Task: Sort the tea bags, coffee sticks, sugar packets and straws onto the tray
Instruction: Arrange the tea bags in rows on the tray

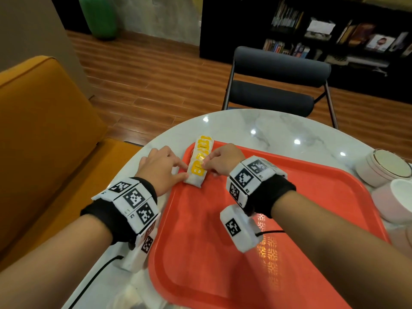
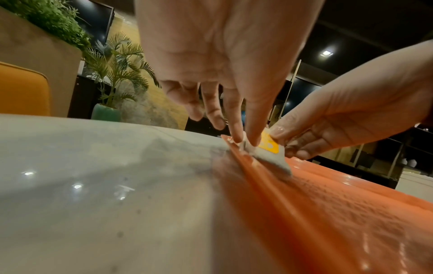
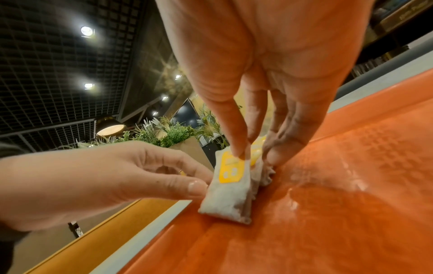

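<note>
Left hand [image 1: 159, 169]: fingers extended, tips pressed against left side of tea bag stack [image 1: 199, 162]. Right hand [image 1: 224, 160]: thumb and fingers pinching stack from right. Stack position: far-left corner of orange tray [image 1: 278, 219], just inside rim. Tray location: round marble table [image 1: 278, 128], pale bowls [image 1: 383, 168] beside right edge.

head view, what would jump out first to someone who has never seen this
The red tray fills the near side of the white marble table. At its far left corner lies a row of tea bags with yellow tags, and the left hand and right hand touch it from either side. Big black-and-white marker blocks ring both wrists.
</note>
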